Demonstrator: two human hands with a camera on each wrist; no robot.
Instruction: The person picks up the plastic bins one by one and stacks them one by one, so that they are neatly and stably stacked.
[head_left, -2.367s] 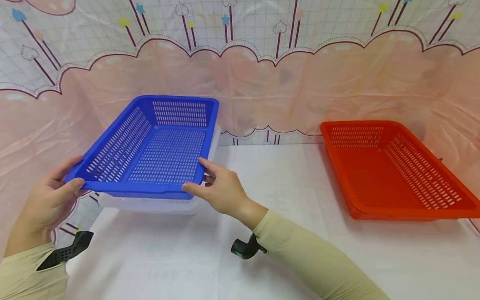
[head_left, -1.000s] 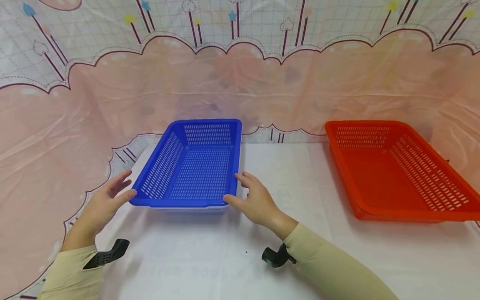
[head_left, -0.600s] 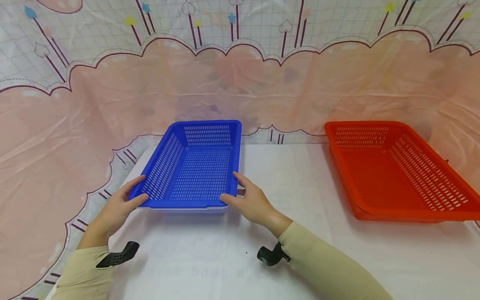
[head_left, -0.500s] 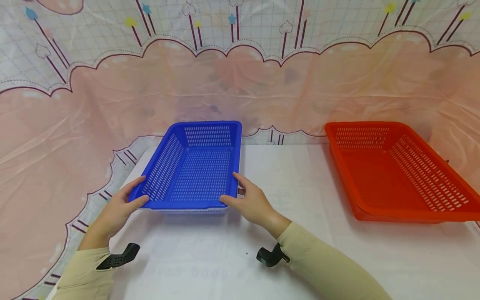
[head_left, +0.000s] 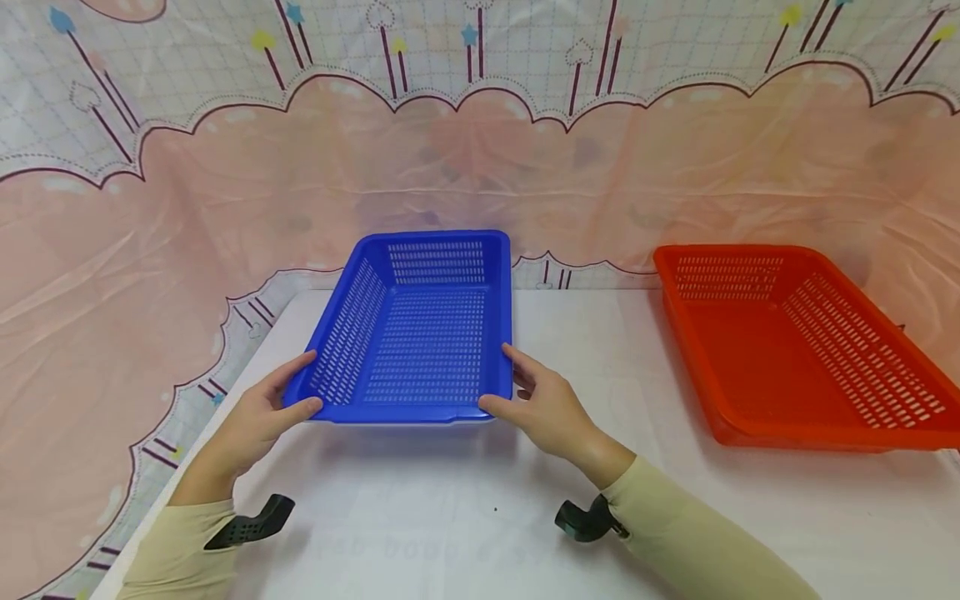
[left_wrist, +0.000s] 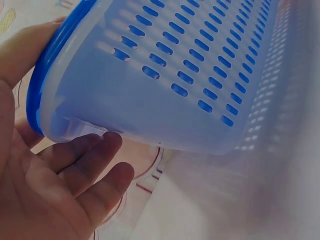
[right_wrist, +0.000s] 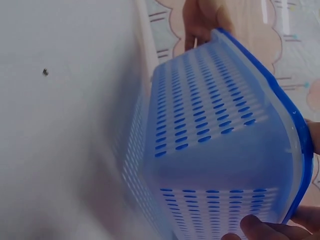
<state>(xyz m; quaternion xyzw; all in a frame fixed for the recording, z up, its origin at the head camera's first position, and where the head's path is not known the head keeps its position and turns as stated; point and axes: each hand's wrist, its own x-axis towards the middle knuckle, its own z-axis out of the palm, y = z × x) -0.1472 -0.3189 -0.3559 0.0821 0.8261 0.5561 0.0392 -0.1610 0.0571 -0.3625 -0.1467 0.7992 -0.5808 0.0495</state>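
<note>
A blue plastic basket (head_left: 405, 412) with slotted sides sits nested inside a translucent white basket (left_wrist: 110, 95), left of the middle in the head view. From above, the blue one hides nearly all of the white one. My left hand (head_left: 251, 425) grips the front left corner, thumb on the blue rim and fingers round the outside. At the front right corner my right hand (head_left: 555, 417) holds the rim the same way. The wrist views show the two rims lying close together, with fingers reaching under them against the white wall.
On the right of the white-covered table (head_left: 420, 500) stands a red slotted basket (head_left: 693, 375), with nothing in it. A patterned pink and white curtain (head_left: 465, 175) closes off the back and left side.
The blue basket, earlier held over the white one at the left, came down into it. My hands loosened, then gripped the corners again. Both baskets have since shifted right together.
</note>
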